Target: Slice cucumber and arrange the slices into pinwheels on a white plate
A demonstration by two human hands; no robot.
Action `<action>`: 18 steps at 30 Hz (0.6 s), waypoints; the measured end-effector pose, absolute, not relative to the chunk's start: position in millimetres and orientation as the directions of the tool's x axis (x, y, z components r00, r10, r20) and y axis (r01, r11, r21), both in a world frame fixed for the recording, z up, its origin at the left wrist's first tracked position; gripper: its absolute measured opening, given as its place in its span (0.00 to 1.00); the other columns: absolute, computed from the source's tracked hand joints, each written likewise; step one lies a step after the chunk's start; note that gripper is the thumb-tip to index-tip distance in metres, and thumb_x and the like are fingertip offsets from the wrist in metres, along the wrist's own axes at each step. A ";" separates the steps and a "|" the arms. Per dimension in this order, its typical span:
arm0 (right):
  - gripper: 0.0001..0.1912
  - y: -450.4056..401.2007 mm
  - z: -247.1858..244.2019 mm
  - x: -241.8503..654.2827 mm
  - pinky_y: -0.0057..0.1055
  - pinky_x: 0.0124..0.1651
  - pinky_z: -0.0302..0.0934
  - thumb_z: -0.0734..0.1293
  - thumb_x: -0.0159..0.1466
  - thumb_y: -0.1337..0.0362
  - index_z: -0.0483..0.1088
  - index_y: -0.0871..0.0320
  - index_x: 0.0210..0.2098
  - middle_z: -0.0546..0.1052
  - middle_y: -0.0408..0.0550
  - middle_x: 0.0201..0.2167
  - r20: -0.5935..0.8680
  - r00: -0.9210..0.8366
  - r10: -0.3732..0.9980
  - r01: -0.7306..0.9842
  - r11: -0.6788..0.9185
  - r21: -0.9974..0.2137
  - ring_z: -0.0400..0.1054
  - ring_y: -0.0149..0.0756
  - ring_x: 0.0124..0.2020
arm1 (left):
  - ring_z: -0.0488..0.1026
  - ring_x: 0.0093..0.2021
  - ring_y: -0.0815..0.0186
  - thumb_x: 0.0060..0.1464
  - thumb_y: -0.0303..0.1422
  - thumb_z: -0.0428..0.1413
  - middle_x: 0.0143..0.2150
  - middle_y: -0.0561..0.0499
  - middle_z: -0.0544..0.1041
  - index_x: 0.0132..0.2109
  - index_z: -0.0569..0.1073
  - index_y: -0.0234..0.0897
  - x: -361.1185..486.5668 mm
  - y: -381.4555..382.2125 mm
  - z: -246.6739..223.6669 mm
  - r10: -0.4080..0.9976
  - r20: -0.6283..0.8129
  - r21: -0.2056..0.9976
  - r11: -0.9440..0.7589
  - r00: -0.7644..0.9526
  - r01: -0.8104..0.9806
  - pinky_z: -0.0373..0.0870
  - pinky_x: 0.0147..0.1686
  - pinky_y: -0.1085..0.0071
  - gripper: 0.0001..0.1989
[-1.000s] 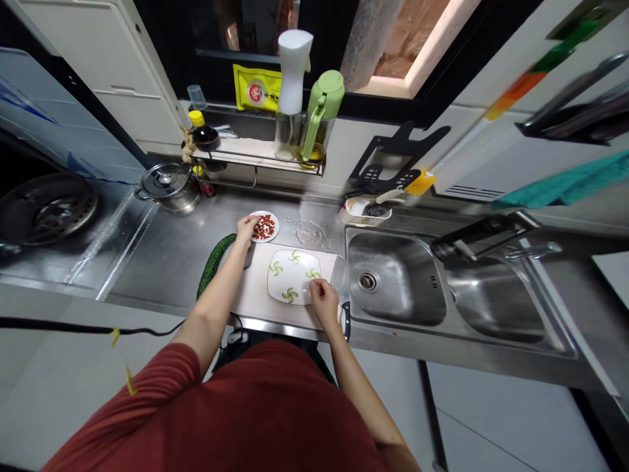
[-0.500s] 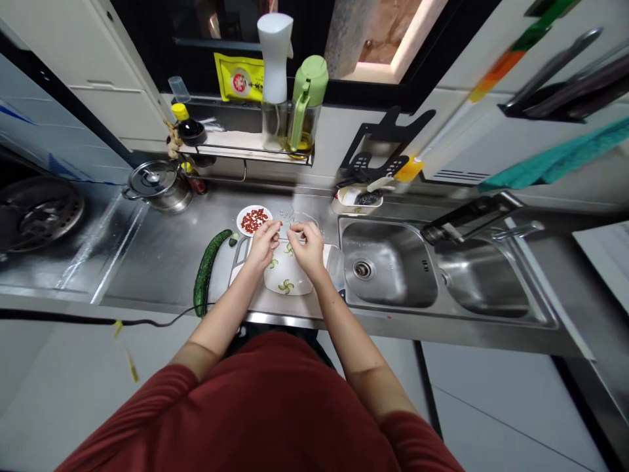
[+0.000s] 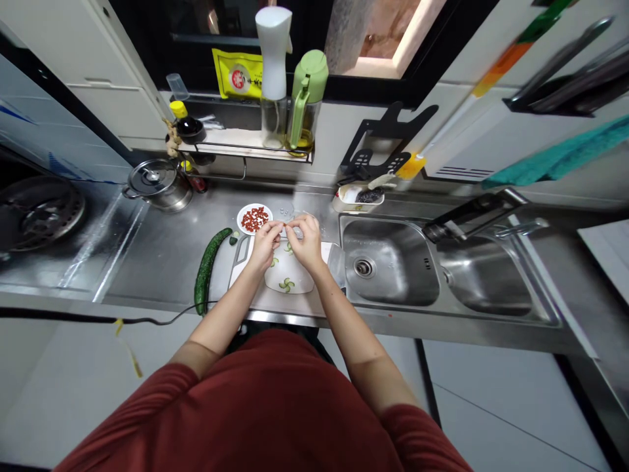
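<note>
My left hand pinches a small red piece at its fingertips. The fingers of my right hand are closed on the same piece, thumb and forefinger against it. Both hands hover over a white plate where thin green cucumber slices lie in small pinwheel shapes; part of this plate is hidden by the hands. Beneath it lies a cutting board. Just behind my left hand stands a small white dish of chopped red pieces.
A long cucumber lies left of the board, with a cut-off end nearby. To the right is a double sink. A lidded pot stands back left, below a shelf with bottles.
My right hand has moved left and its fingertips have met the red piece in my left hand. The view has shifted slightly.
</note>
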State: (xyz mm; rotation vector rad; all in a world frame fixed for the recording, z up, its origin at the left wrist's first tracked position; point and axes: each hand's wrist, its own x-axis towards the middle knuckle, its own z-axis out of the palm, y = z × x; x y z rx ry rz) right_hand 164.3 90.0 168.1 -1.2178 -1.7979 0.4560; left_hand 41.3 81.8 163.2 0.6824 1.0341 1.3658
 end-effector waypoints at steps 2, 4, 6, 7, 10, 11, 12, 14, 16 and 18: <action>0.10 92.7 161.9 169.3 0.39 0.51 0.52 0.60 0.65 0.59 0.70 0.55 0.35 0.69 0.48 0.39 0.445 -0.125 0.887 0.536 0.438 -0.722 0.61 0.40 0.45 | 0.61 0.21 0.79 0.47 0.39 0.60 0.28 0.55 0.67 0.36 0.72 0.37 37.8 83.7 157.1 0.973 -0.198 0.905 0.135 -0.118 -0.404 0.50 0.15 0.81 0.12; 0.09 96.8 151.7 176.5 0.38 0.51 0.52 0.61 0.64 0.59 0.71 0.55 0.34 0.69 0.47 0.38 0.419 -0.132 0.898 0.541 0.420 -0.729 0.60 0.40 0.45 | 0.62 0.21 0.78 0.48 0.40 0.60 0.29 0.54 0.70 0.37 0.73 0.37 31.8 87.7 145.8 0.971 -0.174 0.940 0.114 -0.166 -0.321 0.54 0.18 0.80 0.12; 0.09 101.4 137.7 185.0 0.38 0.52 0.51 0.61 0.63 0.59 0.71 0.55 0.33 0.69 0.47 0.38 0.387 -0.121 0.914 0.570 0.383 -0.727 0.60 0.40 0.45 | 0.64 0.25 0.75 0.47 0.38 0.60 0.30 0.53 0.71 0.37 0.73 0.37 24.7 92.7 129.6 0.964 -0.101 0.984 0.061 -0.245 -0.167 0.60 0.24 0.78 0.11; 0.09 103.5 129.8 189.2 0.38 0.52 0.51 0.62 0.63 0.59 0.71 0.55 0.33 0.69 0.47 0.37 0.369 -0.124 0.921 0.586 0.368 -0.722 0.60 0.40 0.44 | 0.66 0.27 0.74 0.46 0.37 0.60 0.32 0.53 0.72 0.36 0.74 0.37 21.3 95.1 120.4 0.962 -0.057 0.996 0.038 -0.265 -0.076 0.62 0.27 0.77 0.10; 0.09 107.8 105.1 199.1 0.36 0.51 0.49 0.63 0.62 0.60 0.73 0.56 0.32 0.69 0.47 0.36 0.300 -0.149 0.942 0.645 0.323 -0.692 0.58 0.40 0.43 | 0.66 0.27 0.72 0.46 0.34 0.59 0.30 0.52 0.73 0.35 0.74 0.36 14.3 99.5 93.7 0.970 -0.030 0.981 0.074 -0.241 0.177 0.62 0.30 0.76 0.08; 0.09 108.5 97.2 201.1 0.36 0.50 0.49 0.63 0.61 0.60 0.73 0.56 0.31 0.69 0.47 0.35 0.269 -0.166 0.949 0.666 0.309 -0.679 0.58 0.40 0.43 | 0.65 0.26 0.72 0.47 0.34 0.59 0.30 0.53 0.73 0.36 0.74 0.37 13.4 99.7 86.6 0.973 -0.035 0.959 0.097 -0.229 0.265 0.62 0.29 0.75 0.08; 0.09 108.9 89.7 202.3 0.36 0.50 0.48 0.63 0.61 0.60 0.73 0.56 0.31 0.69 0.47 0.35 0.239 -0.173 0.955 0.689 0.291 -0.664 0.58 0.41 0.43 | 0.65 0.25 0.72 0.47 0.34 0.58 0.30 0.53 0.73 0.36 0.74 0.37 13.2 99.3 80.7 0.976 -0.042 0.932 0.115 -0.212 0.345 0.61 0.28 0.75 0.08; 0.09 108.8 76.6 202.8 0.36 0.49 0.47 0.63 0.61 0.60 0.74 0.56 0.31 0.69 0.47 0.35 0.180 -0.191 0.965 0.723 0.262 -0.640 0.57 0.41 0.43 | 0.65 0.25 0.71 0.48 0.35 0.58 0.30 0.53 0.73 0.38 0.75 0.38 14.5 97.4 72.9 0.984 -0.052 0.867 0.130 -0.173 0.481 0.61 0.29 0.74 0.09; 0.09 108.1 66.4 201.5 0.36 0.48 0.47 0.63 0.61 0.60 0.74 0.56 0.32 0.69 0.48 0.36 0.134 -0.209 0.969 0.747 0.246 -0.618 0.56 0.41 0.42 | 0.67 0.28 0.69 0.49 0.35 0.57 0.32 0.53 0.74 0.39 0.74 0.39 17.0 95.2 69.0 0.989 -0.061 0.799 0.131 -0.138 0.587 0.62 0.31 0.73 0.09; 0.09 107.2 59.2 199.7 0.35 0.47 0.46 0.63 0.61 0.60 0.74 0.56 0.32 0.69 0.48 0.36 0.100 -0.230 0.968 0.767 0.244 -0.593 0.55 0.41 0.43 | 0.69 0.30 0.68 0.50 0.35 0.56 0.33 0.53 0.75 0.38 0.74 0.40 20.0 94.0 67.0 0.991 -0.069 0.735 0.131 -0.118 0.665 0.62 0.33 0.72 0.08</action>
